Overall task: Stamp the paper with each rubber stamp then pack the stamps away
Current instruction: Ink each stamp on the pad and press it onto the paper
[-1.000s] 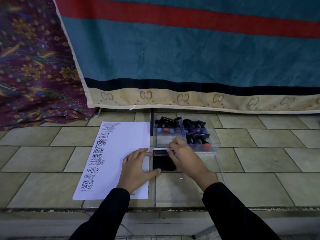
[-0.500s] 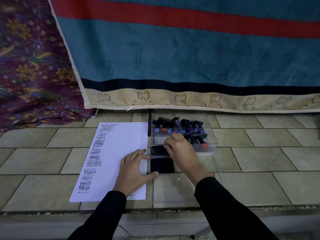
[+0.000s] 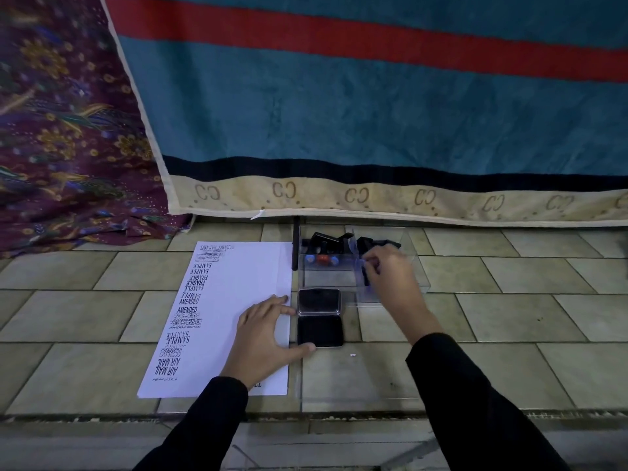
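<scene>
The left hand [image 3: 263, 338] lies flat and spread on the paper's [image 3: 238, 300] right edge, gripping nothing, thumb touching the open ink pad [image 3: 319, 317]. The right hand [image 3: 390, 273] reaches into the right clear box [image 3: 418, 266], fingers apparently pinched on a black stamp [image 3: 365, 278]. More stamps [image 3: 323, 248] fill the left box.

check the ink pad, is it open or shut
Open. The ink pad shows its black pad face, with the lid folded back flat behind it, beside the left hand.

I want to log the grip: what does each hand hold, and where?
The right hand pinches a black rubber stamp in the clear plastic box; where exactly is hidden. The left hand only presses the white paper.
</scene>
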Available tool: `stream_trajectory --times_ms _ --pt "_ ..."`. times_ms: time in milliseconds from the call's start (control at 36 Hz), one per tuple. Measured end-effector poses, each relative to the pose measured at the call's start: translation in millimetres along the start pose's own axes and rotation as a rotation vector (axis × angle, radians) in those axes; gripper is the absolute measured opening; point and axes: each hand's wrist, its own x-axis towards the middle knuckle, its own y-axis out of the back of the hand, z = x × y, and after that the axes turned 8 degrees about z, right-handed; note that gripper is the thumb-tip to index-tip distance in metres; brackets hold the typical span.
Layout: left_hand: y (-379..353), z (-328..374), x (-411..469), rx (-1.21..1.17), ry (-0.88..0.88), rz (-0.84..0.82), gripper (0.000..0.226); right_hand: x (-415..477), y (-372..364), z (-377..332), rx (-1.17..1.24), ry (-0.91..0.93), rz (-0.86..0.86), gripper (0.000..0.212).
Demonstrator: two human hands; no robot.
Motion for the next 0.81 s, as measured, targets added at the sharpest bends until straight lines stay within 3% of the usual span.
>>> stream_trajectory --times_ms 194,389,528,583,667,750,806 --pt "0.2 -0.9 1.3 -0.132 0.105 0.031 0.047 20.4 0.1 33.3 -0.309 -0.281 -0.213 0.018" --pt "4.4 5.1 8.0 -0.391 0.262 0.055 0.028 26.1 -9.5 39.8 -0.295 -0.379 -0.236 0.034" --pt "10.1 4.7 14.4 -0.548 0.394 0.026 0.015 24.7 -10.2 35.9 -0.255 -0.422 -0.237 0.034" --pt "14.4 6.1 17.7 -0.606 0.413 0.075 0.015 23.9 -7.3 34.5 -0.242 -0.419 -0.230 0.029" --pt "25.9 8.4 22.9 -0.694 0.429 0.245 0.018 20.5 -3.9 36.2 -0.142 -0.385 -0.180 0.038" --pt "44.8 6.0 26.1 -0.743 0.410 0.407 0.024 15.6 1.4 33.9 0.016 -0.406 -0.071 0.021" --pt "59.2 -0.2 27.0 -0.752 0.389 0.489 0.025 12.4 5.2 29.2 0.073 -0.382 -0.023 0.021"
